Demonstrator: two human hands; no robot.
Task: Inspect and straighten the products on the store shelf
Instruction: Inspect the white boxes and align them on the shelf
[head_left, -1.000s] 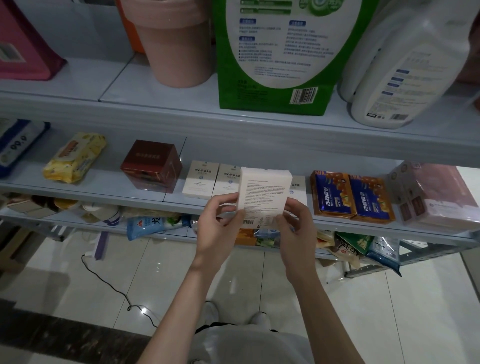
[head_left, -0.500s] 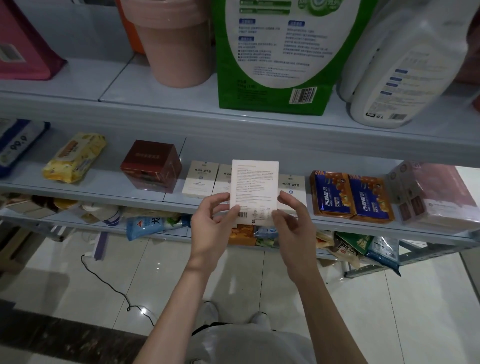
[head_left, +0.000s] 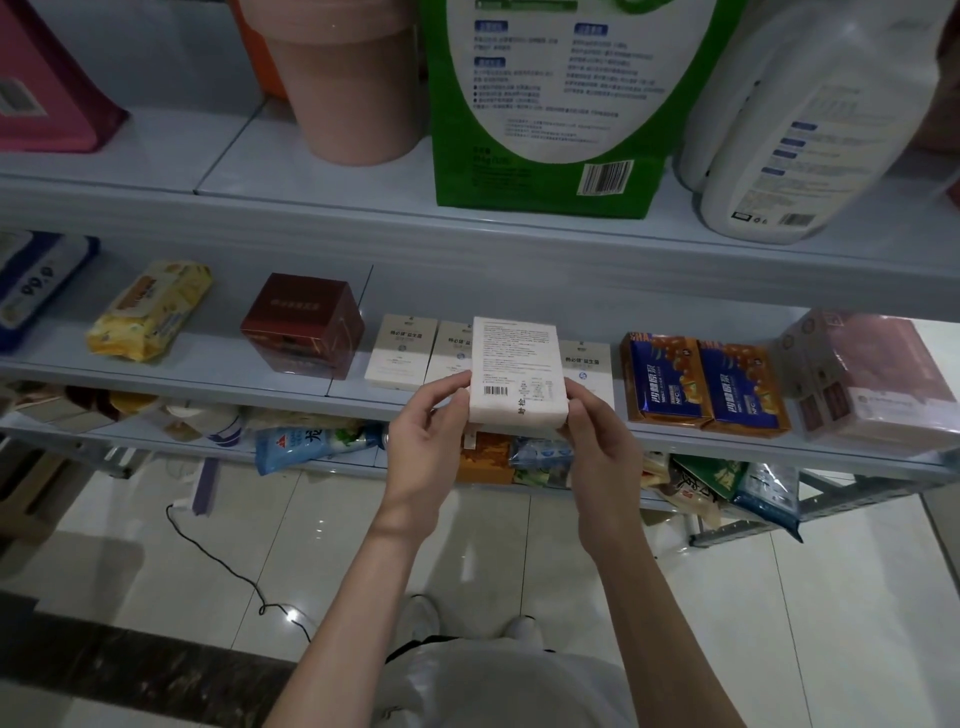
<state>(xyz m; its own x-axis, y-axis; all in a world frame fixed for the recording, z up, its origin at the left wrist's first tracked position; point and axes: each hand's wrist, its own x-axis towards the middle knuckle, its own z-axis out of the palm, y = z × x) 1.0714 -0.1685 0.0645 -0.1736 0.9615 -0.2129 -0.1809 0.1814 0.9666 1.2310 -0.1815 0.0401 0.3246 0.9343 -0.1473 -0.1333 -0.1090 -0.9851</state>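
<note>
Curled fingertips (head_left: 451, 385) pinching the lower corners of a white box (head_left: 514, 364) — left hand (head_left: 426, 436) at its left edge, right hand (head_left: 597, 436) at its right. Held upright, off the middle shelf (head_left: 208, 371) and in front of it, printed back and barcode facing the camera. Just behind, on that shelf — a row of matching cream boxes (head_left: 400, 358), with a dark red box (head_left: 301, 322) to their left and blue-and-orange packs (head_left: 701, 384) to their right.

1 head-worn camera looks forward and down, close to the shelf (head_left: 519, 244).
</note>
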